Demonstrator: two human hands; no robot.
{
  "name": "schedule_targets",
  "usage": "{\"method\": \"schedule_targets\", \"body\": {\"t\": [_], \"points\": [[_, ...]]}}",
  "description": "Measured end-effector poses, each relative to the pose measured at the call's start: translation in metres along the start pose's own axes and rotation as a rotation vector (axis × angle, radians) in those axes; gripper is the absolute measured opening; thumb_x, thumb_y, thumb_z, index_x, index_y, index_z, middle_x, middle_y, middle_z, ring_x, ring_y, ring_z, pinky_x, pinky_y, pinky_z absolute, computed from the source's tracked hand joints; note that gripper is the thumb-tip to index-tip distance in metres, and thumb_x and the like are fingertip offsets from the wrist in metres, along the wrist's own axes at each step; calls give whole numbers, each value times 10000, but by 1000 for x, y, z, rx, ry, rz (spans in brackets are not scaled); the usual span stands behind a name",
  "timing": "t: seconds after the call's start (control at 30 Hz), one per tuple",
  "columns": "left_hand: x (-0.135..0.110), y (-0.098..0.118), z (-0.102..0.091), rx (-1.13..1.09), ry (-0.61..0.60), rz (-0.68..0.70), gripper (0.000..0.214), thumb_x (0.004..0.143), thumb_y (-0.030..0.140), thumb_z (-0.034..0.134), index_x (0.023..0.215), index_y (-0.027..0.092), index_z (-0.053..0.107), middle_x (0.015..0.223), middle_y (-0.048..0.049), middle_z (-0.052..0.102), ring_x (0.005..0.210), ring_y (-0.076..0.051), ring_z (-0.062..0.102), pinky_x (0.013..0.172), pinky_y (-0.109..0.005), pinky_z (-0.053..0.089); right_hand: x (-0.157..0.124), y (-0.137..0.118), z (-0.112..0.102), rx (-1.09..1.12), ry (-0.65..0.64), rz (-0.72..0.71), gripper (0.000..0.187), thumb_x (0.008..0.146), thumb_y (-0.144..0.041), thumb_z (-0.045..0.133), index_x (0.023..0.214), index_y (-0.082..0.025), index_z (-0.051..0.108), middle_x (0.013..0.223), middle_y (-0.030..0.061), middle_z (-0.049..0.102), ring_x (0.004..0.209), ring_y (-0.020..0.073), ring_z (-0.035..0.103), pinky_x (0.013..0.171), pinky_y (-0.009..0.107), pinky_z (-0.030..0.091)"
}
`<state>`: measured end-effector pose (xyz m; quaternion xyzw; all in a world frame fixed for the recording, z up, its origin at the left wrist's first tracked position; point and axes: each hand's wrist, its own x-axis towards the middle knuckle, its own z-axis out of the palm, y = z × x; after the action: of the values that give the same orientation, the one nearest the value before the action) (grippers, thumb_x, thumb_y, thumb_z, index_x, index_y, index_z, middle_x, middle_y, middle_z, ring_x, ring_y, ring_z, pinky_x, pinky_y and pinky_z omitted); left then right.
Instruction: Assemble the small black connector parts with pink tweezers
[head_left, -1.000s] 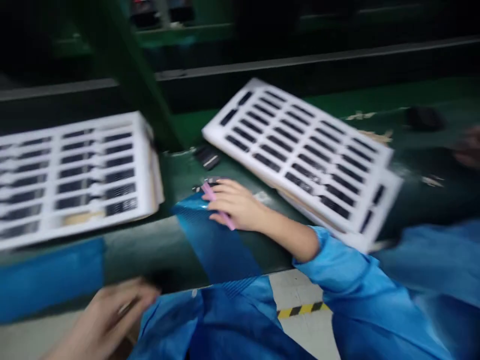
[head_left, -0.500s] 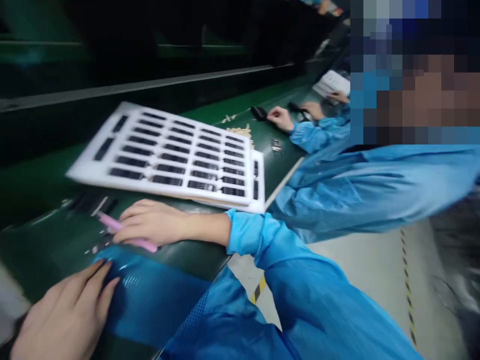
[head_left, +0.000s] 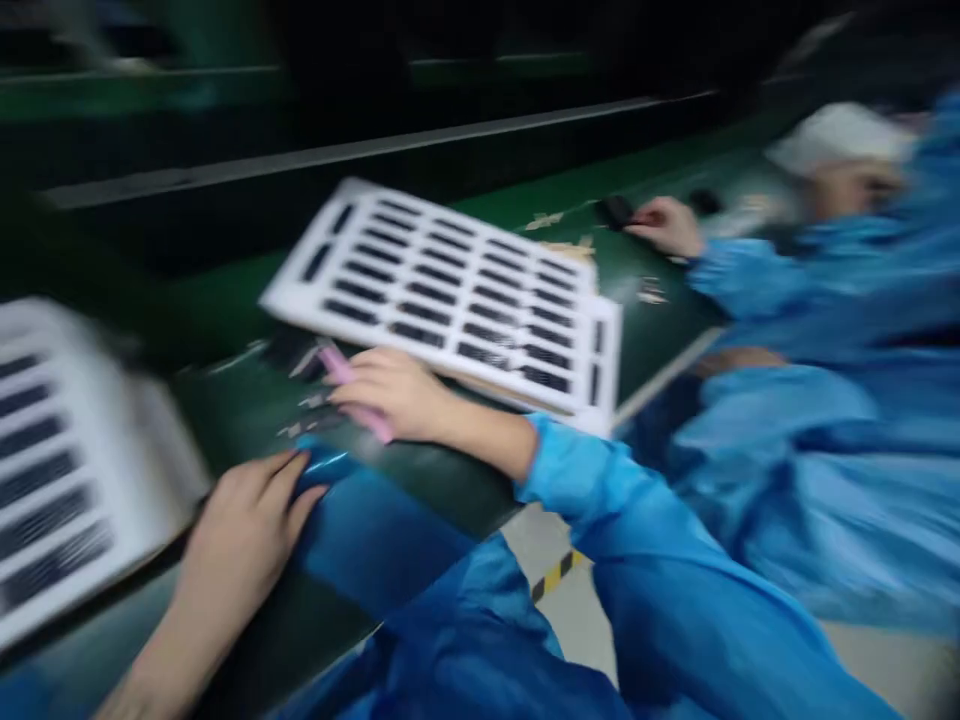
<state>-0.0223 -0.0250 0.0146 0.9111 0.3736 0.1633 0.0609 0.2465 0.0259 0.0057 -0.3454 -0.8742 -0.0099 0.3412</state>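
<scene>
My right hand [head_left: 394, 393] rests on the green bench [head_left: 247, 400] with its fingers closed round a pink tool [head_left: 337, 367], just in front of a white slotted tray [head_left: 457, 290] that holds rows of small dark parts. My left hand [head_left: 244, 520] lies flat, fingers stretched out, with its tips on the top edge of a blue sheet [head_left: 375, 535] that hangs over the bench edge. A few small dark parts [head_left: 304, 400] lie between the two hands. The whole picture is smeared by motion.
A second white slotted tray [head_left: 60, 460] sits at the left. To the right a co-worker in a blue coat [head_left: 810, 400] has a hand [head_left: 667, 225] on the bench by a dark part. Yellow-black floor tape [head_left: 555, 575] runs below the bench edge.
The view has swung back to the left, so the left tray shows again. My left hand came up onto the blue sheet. My right hand has kept hold of the pink tool.
</scene>
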Motion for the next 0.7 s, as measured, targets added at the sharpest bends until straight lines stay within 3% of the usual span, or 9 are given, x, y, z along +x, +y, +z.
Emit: {"method": "schedule_targets", "body": {"t": [0.1,0.2,0.33,0.43,0.57,0.7], "points": [[-1,0,-2,4,-35,-74,326,985,370,596,1226,157,651,1092,-109,708,1011,-264,639,909,-392,543,-2,-2,1,165,171,125,123,959,-239,619,1019,-223,725,1144,62,771,1010,223,672,884,402,543],[-1,-3,-2,-104,-2,-123,311,987,376,606,1205,164,668,1031,-86,728,956,-219,658,859,-344,562,-3,-7,-5,390,234,263,180,969,-232,589,1078,-252,731,1086,64,785,963,222,711,882,425,571],[-1,-1,-2,-269,25,-149,291,953,398,659,1139,177,700,959,-59,743,886,-189,666,790,-302,564,-9,-23,-12,728,212,501,397,1021,-471,501,1314,-257,662,983,63,782,873,210,730,812,397,605],[2,-1,-1,-361,49,-182,258,931,397,689,1066,182,730,910,-40,748,842,-172,664,766,-285,554,-11,-28,-10,953,216,662,472,983,-613,502,1193,-261,737,821,35,743,691,168,688,642,333,584],[5,-4,2,-403,51,-170,243,947,390,672,1067,192,746,918,-34,761,835,-161,663,772,-289,545,-10,-25,-7,1130,117,810,268,867,-504,744,918,-244,783,614,-13,682,498,126,619,514,280,538],[4,-5,5,-405,44,-131,254,970,391,638,1064,182,748,917,-36,767,833,-158,660,786,-289,537,-9,-26,-5,1319,-53,899,364,836,-535,763,1012,-217,778,716,29,753,588,176,710,580,337,618]]}}
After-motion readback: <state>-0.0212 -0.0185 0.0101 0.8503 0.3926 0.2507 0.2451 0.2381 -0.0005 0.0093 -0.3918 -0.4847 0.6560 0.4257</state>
